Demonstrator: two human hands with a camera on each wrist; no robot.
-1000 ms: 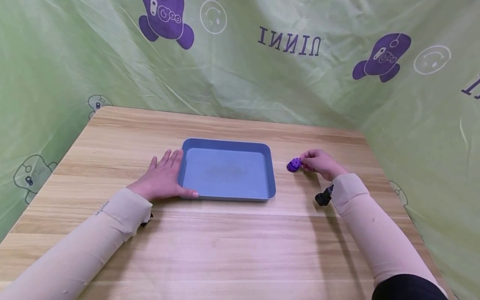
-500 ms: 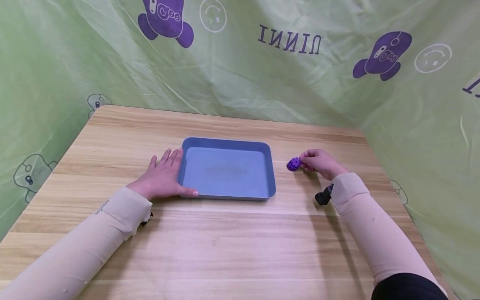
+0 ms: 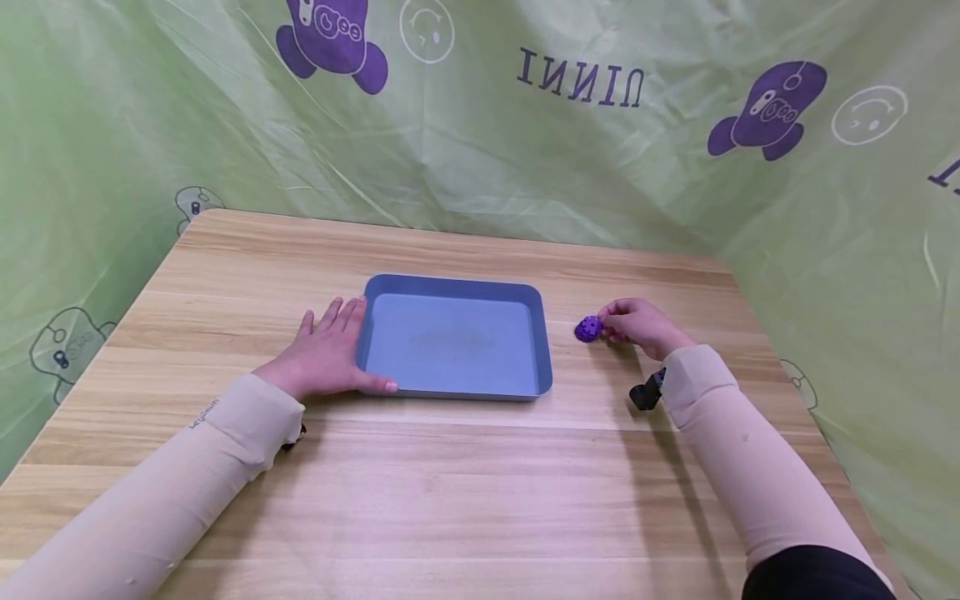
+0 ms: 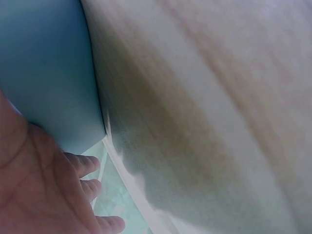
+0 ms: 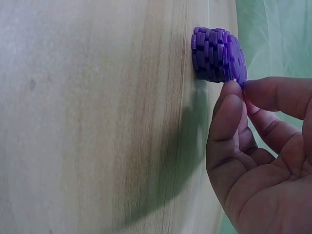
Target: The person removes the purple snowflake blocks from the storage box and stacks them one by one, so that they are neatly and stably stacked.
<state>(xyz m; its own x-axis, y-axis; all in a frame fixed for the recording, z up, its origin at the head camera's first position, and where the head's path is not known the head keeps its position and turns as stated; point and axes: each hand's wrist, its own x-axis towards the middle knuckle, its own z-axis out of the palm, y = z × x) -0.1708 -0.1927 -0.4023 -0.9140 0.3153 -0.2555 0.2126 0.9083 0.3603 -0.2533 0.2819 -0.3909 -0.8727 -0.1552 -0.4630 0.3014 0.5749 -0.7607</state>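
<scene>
To the right of the blue tray point(image 3: 457, 342) is a stack of purple notched discs point(image 3: 588, 329), seen from the side as purple layers point(image 5: 212, 54) in the right wrist view. My right hand point(image 3: 637, 325) pinches the edge of the top disc between thumb and fingertips; the stack stands on the table. At the tray's left side my left hand point(image 3: 322, 354) lies with fingers spread straight, touching the side wall, its thumb along the front rim. In the left wrist view, the palm point(image 4: 39, 180) is beside the tray's outer wall point(image 4: 48, 63).
Both things rest on a wood-grain table point(image 3: 465, 492). A green printed curtain point(image 3: 480, 150) hangs behind and along both sides of it. A small black device point(image 3: 647, 393) is at the right wrist.
</scene>
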